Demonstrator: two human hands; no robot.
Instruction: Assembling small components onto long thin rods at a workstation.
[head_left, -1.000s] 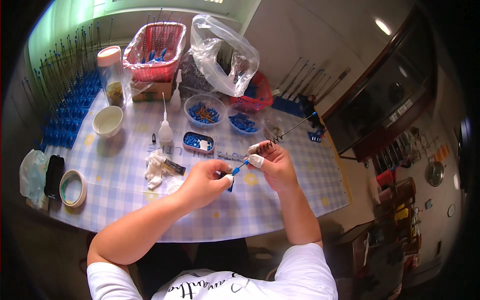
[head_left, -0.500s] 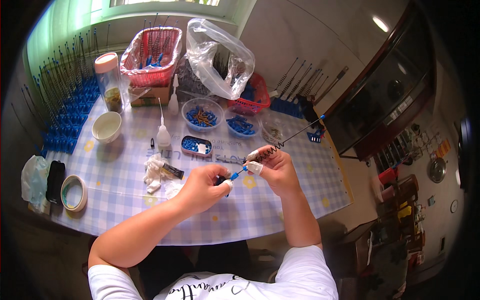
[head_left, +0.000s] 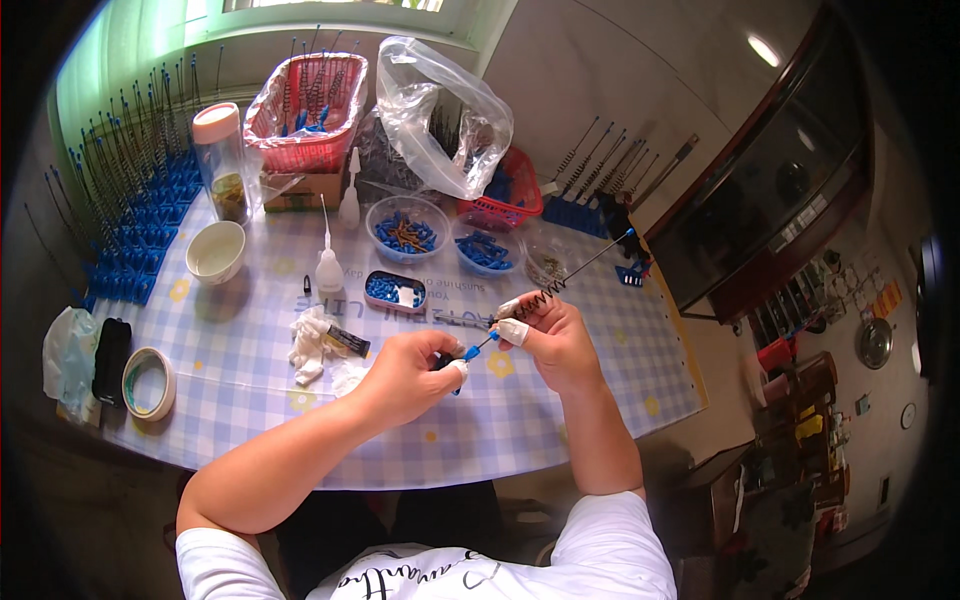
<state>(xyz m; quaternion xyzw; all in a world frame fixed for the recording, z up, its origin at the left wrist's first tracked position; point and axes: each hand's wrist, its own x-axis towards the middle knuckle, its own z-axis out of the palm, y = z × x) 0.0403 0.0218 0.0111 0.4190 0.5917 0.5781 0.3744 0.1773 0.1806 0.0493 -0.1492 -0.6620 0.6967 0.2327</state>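
Observation:
Both hands are over the middle of the table, with white covers on some fingertips. Pinched in my right hand (head_left: 556, 345) is a thin dark metal rod (head_left: 598, 254) that slants up to the right. It carries a loose black coil spring (head_left: 540, 300) and ends in a small blue tip. My left hand (head_left: 405, 375) is closed on a blue plastic piece (head_left: 472, 353) at the rod's lower end; its fingers hide most of that piece. Just beyond the hands are an oval tin (head_left: 395, 291) of small blue parts and a tub (head_left: 484, 249) of blue pieces.
Another tub (head_left: 407, 228) holds blue and brass-coloured parts. Squeeze bottles (head_left: 329, 270), a bowl (head_left: 215, 252), a tape roll (head_left: 149, 385) and a black tube (head_left: 348, 342) lie around. Behind stand red baskets (head_left: 305, 152) and a clear bag (head_left: 440, 110); sprung rods in blue bases (head_left: 130, 262) line the left.
The rod's blue tip has swung slightly to the left. Both hands keep their grips, and the whole view has shifted a little.

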